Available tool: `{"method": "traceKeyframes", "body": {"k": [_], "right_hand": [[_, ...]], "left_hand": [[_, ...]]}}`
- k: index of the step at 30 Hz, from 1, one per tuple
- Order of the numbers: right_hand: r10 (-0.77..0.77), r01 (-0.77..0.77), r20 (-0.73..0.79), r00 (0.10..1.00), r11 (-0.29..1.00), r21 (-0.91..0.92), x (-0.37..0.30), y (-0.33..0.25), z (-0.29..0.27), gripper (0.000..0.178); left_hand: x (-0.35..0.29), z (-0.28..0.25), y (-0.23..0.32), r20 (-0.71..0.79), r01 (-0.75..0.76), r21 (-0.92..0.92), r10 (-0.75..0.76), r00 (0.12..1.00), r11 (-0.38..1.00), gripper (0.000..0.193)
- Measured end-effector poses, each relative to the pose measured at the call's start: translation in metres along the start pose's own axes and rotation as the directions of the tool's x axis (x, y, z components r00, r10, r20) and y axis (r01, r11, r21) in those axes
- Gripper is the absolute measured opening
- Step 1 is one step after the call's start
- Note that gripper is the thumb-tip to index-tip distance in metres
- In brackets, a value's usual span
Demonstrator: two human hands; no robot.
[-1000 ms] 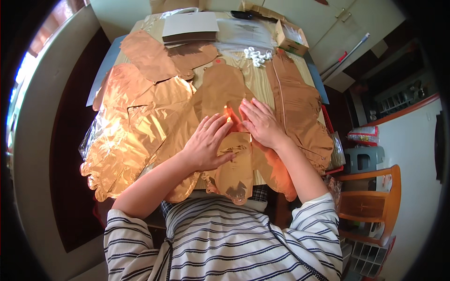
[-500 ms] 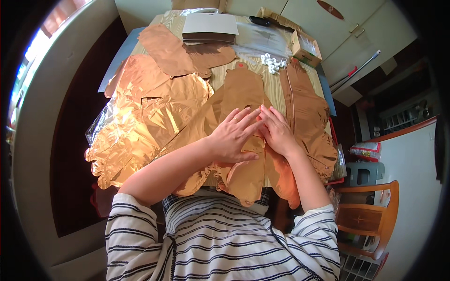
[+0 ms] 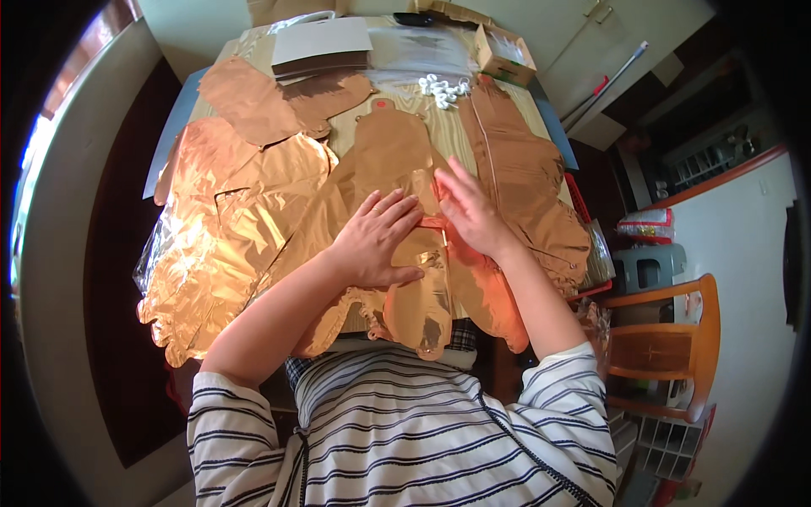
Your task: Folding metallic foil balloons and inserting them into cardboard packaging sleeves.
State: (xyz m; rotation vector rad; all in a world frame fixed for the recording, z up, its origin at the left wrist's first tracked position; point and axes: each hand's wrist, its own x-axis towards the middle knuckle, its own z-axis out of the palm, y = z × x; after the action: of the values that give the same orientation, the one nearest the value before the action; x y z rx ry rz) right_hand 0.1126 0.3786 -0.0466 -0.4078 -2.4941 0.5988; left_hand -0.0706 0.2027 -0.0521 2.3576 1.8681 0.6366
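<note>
A flat copper-coloured foil balloon (image 3: 393, 144) with rounded lobes and a red dot at its far tab lies in front of me, its near lobes reaching over the table edge. My left hand (image 3: 372, 241) rests palm down on its middle, fingers stretched out and thumb apart. To the right, my right hand (image 3: 475, 218) stands partly on edge along the balloon's fold, fingers extended and pointing away from me. A small folded crease of foil shows between the hands. Neither hand grips anything visible. What lies under the palms is hidden.
Crinkled shiny foil (image 3: 228, 211) covers the table's left, with a flat foil piece (image 3: 245, 101) beyond. More folded foil (image 3: 524, 160) lies right. Farther back are a white-topped stack (image 3: 321, 46), white curled pieces (image 3: 443, 90), clear plastic sheets (image 3: 421, 51) and a small box (image 3: 505, 55). A wooden chair (image 3: 655, 342) stands right.
My hands have moved apart: the right hand has shifted off the left fingertips and tilted onto its edge. The left hand still lies flat. The whole view has shifted slightly.
</note>
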Motion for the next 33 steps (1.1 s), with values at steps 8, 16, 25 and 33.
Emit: {"method": "traceKeyframes", "body": {"k": [8, 16, 25, 33], "right_hand": [[0.739, -0.614, -0.063, 0.671, 0.506, -0.605, -0.122, -0.088, -0.101, 0.045], [0.824, -0.726, -0.091, 0.560, 0.540, 0.425, -0.186, -0.089, -0.065, 0.020], [-0.232, 0.194, 0.200, 0.952, 0.962, 0.192, -0.085, -0.156, -0.019, 0.015], [0.086, -0.084, 0.043, 0.995, 0.995, -0.052, -0.050, -0.029, -0.018, 0.040]], "left_hand": [[-0.005, -0.001, 0.002, 0.016, 0.044, 0.011, -0.044, 0.999, 0.999, 0.092], [-0.001, -0.004, 0.004, 0.016, 0.041, 0.009, -0.041, 0.999, 0.999, 0.090], [-0.005, 0.013, -0.010, 0.068, -0.037, 0.300, 0.017, 0.998, 0.953, 0.086], [-0.004, -0.004, -0.001, 0.106, -0.007, 0.069, 0.000, 0.994, 0.998, 0.091]]}}
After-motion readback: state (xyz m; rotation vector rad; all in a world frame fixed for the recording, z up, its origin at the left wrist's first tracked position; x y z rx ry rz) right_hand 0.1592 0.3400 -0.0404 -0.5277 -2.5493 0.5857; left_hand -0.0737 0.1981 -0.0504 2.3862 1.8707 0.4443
